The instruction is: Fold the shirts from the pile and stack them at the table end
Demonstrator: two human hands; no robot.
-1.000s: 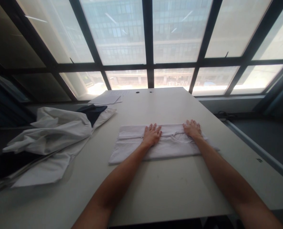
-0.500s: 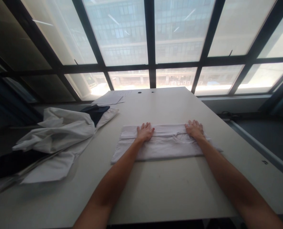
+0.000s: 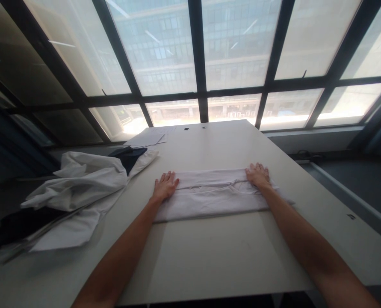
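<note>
A white garment (image 3: 216, 201), folded into a long flat rectangle, lies across the table in front of me. A neckline-like seam and some wrinkles show along its middle. My left hand (image 3: 166, 186) rests flat on its left end with the fingers spread. On the upper right part of the cloth lies my right hand (image 3: 257, 175), palm down and fingers apart. Neither hand grips the fabric. Parts of both ends are hidden beneath my hands and forearms.
A heap of crumpled white cloth (image 3: 90, 175) with dark pieces (image 3: 131, 157) covers the table's left side. Behind it are some paper sheets (image 3: 148, 139). The white table (image 3: 209, 256) reaches toward large framed windows (image 3: 235, 51). Its right edge borders a dark floor (image 3: 353, 175).
My left hand has slid left from the garment's middle to its left end. The right hand stays in about the same place on the cloth. The view has shifted slightly.
</note>
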